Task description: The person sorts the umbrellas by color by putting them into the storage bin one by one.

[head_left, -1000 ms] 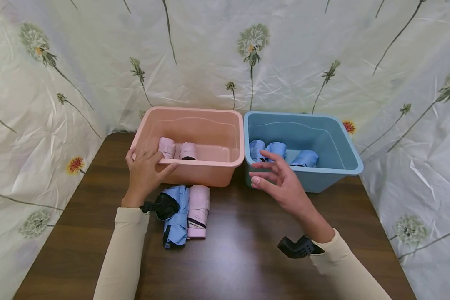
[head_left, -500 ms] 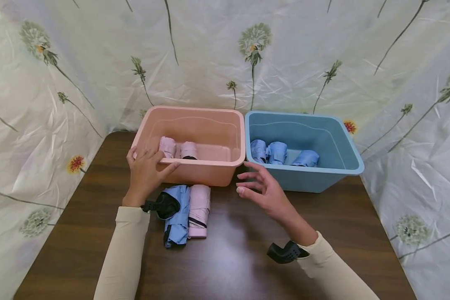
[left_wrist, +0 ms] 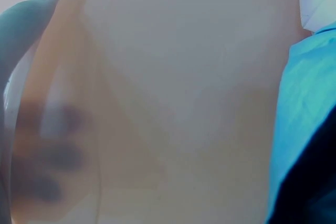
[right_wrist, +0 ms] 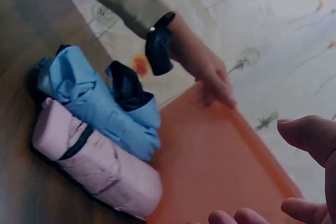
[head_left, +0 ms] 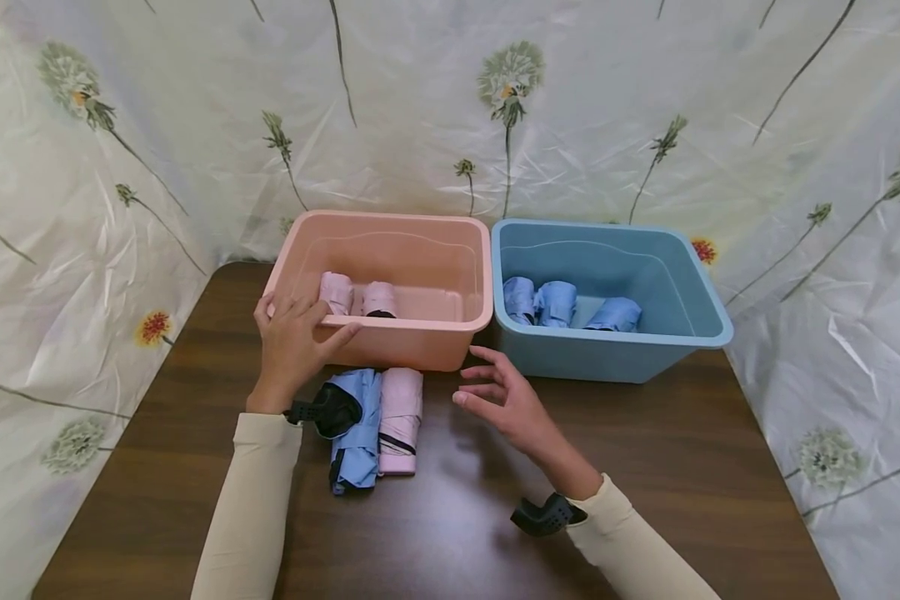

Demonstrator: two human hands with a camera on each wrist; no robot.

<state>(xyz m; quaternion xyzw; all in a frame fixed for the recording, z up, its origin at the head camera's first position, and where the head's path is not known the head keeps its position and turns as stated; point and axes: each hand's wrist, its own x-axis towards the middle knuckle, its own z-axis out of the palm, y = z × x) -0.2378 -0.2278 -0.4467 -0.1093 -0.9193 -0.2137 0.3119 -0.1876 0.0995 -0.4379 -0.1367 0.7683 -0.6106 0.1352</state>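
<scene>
My left hand grips the near left rim of a salmon-pink plastic bin. In the left wrist view, finger shadows show through the bin wall, with the thumb outside it. Two folded umbrellas lie side by side before this bin: a blue one, partly behind the left wrist's camera, and a pink one with a black strap. To the right of the pink umbrella, my right hand hovers over the table, fingers loosely bent and holding nothing. Its fingertips edge into the right wrist view.
Inside the salmon-pink bin are two rolled pink umbrellas. A blue bin stands right beside it, containing three rolled blue umbrellas. Both are on a dark wood table, backed by a floral curtain.
My right hand has moved left and toward me, from over the blue bin's front rim to the table near the pink umbrella. My left hand stays on the rim.
</scene>
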